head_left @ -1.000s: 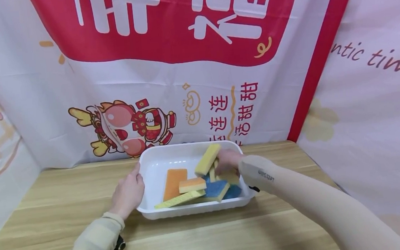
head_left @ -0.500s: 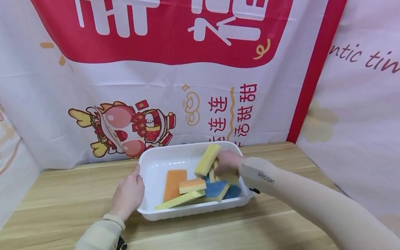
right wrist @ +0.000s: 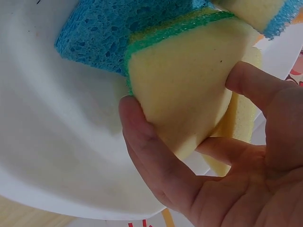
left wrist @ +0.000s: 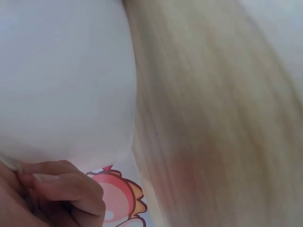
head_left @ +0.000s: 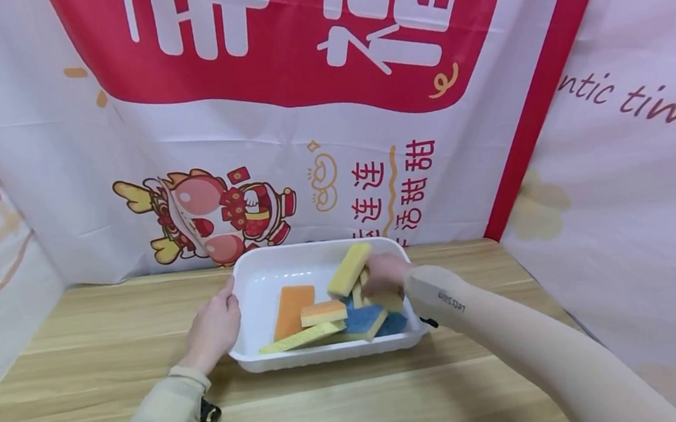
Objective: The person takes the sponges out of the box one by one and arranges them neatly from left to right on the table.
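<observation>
A white plastic basin (head_left: 326,355) stands on the table, with several sponges heaped in its right half. My left hand (head_left: 214,326) grips the basin's left rim; in the left wrist view its curled fingers (left wrist: 66,189) meet the basin wall. Inside the basin at the right, my right hand (head_left: 384,272) holds a cream sponge (right wrist: 184,80) with a green scouring layer, thumb and fingers on its edges. A blue sponge (right wrist: 104,33) lies beside it. A yellow sponge (head_left: 349,270) leans close to that hand's fingers. The head view shows the held sponge only partly.
Orange sponges (head_left: 293,309), a long yellow strip sponge (head_left: 303,336) and blue-topped sponges (head_left: 362,319) lie in the basin. A printed cloth (head_left: 298,100) hangs behind the wooden table (head_left: 307,415), and another cloth (head_left: 626,199) hangs at the right.
</observation>
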`<state>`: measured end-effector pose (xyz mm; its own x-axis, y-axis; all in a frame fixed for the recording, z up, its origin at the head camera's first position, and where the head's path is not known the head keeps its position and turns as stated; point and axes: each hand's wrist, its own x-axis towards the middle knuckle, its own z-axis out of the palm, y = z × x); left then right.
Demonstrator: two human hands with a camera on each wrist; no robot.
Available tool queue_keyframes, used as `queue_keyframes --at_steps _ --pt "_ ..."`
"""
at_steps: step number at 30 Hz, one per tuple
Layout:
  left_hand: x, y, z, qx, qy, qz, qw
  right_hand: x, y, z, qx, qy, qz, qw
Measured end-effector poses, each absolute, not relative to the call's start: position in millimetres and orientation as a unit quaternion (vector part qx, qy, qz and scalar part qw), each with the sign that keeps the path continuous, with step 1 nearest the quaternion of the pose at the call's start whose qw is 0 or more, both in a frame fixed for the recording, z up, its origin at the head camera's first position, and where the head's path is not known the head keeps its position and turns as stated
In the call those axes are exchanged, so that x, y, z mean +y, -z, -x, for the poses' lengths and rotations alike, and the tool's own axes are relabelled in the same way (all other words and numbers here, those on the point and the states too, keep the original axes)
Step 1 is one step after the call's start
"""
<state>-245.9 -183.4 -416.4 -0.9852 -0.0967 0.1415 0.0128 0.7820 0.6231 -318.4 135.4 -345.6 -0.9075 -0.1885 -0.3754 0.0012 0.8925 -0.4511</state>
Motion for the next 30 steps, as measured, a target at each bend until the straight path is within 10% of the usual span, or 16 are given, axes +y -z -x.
queue_keyframes --at_steps 30 --pt "-189.9 413.0 249.9 -0.918 0.395 0.005 0.036 135.5 343.3 316.6 0.946 0.241 0.025 0.217"
